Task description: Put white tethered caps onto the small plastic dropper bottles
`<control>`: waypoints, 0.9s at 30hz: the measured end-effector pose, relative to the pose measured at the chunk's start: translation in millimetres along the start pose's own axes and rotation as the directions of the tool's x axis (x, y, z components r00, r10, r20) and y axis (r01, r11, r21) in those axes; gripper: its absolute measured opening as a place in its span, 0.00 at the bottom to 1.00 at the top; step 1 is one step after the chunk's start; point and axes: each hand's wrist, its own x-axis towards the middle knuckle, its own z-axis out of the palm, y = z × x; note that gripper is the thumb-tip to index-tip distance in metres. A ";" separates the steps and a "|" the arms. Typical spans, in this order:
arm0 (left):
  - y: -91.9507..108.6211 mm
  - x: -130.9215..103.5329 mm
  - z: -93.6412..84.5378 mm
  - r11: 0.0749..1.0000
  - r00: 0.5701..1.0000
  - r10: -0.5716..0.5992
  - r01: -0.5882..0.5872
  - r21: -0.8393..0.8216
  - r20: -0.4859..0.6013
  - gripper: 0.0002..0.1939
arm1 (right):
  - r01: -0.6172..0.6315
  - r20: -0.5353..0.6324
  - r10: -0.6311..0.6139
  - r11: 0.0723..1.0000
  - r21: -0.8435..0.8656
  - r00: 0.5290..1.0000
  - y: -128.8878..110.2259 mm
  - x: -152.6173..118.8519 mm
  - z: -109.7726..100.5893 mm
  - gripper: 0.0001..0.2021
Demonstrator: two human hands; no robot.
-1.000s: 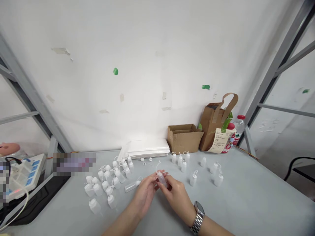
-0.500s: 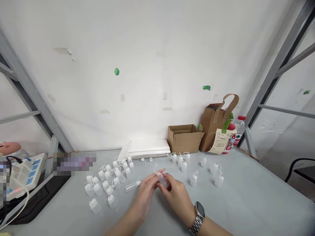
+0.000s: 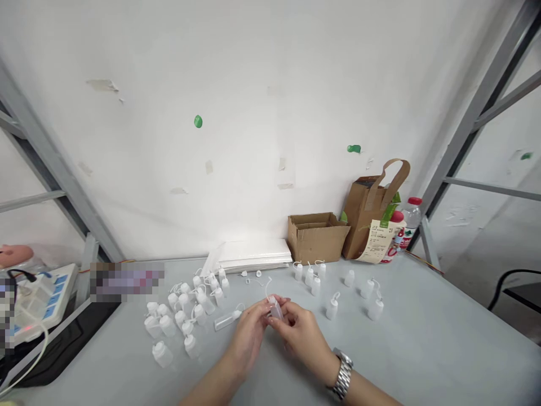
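A small translucent bottle [image 3: 275,309] is held between both hands at the front middle, tilted, its thin cap strap sticking up. My left hand [image 3: 250,332] pinches it near the top from the left. Wrapped round its body from the right is my right hand [image 3: 302,332], with a watch on the wrist. One bottle [image 3: 226,320] lies on its side left of my left hand. Many similar bottles [image 3: 168,325] stand on the left, and several more [image 3: 332,308] stand on the right. Loose small caps [image 3: 258,274] lie beyond my hands.
The grey table [image 3: 406,361] backs onto a white wall. Along it are white flat sheets [image 3: 253,255], an open cardboard box [image 3: 319,243], a brown paper bag [image 3: 359,220] and a red-capped bottle [image 3: 412,217]. A power strip [image 3: 59,293] with cables is at the far left.
Both hands still hold the bottle. My right wrist has turned, so the watch shows more of its band and less of its face. The bottle's strap has shifted slightly.
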 end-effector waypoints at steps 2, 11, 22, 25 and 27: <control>1.4 0.4 -1.3 0.999 1.000 -0.027 0.027 -0.019 0.011 0.14 | -0.120 0.121 0.097 0.973 0.198 0.988 -0.5 3.4 -0.5 0.16; -2.6 4.9 -12.1 0.982 0.989 -0.137 0.143 -0.125 0.050 0.17 | -0.309 0.372 0.096 0.761 0.571 0.923 -7.9 7.3 -5.6 0.17; 2.5 0.8 -5.4 0.981 0.982 -0.140 0.155 -0.117 0.126 0.17 | -0.418 0.512 -0.011 0.564 0.713 0.859 -5.6 6.0 -5.7 0.17; 2.0 0.4 -4.7 0.992 0.995 -0.090 0.093 -0.082 0.047 0.17 | -0.341 0.441 0.037 0.693 0.636 0.897 -6.9 7.5 -6.8 0.17; 1.6 0.5 -4.2 0.999 1.000 -0.030 0.029 -0.035 -0.009 0.17 | -0.275 0.361 0.061 0.765 0.582 0.931 -6.4 8.5 -6.4 0.18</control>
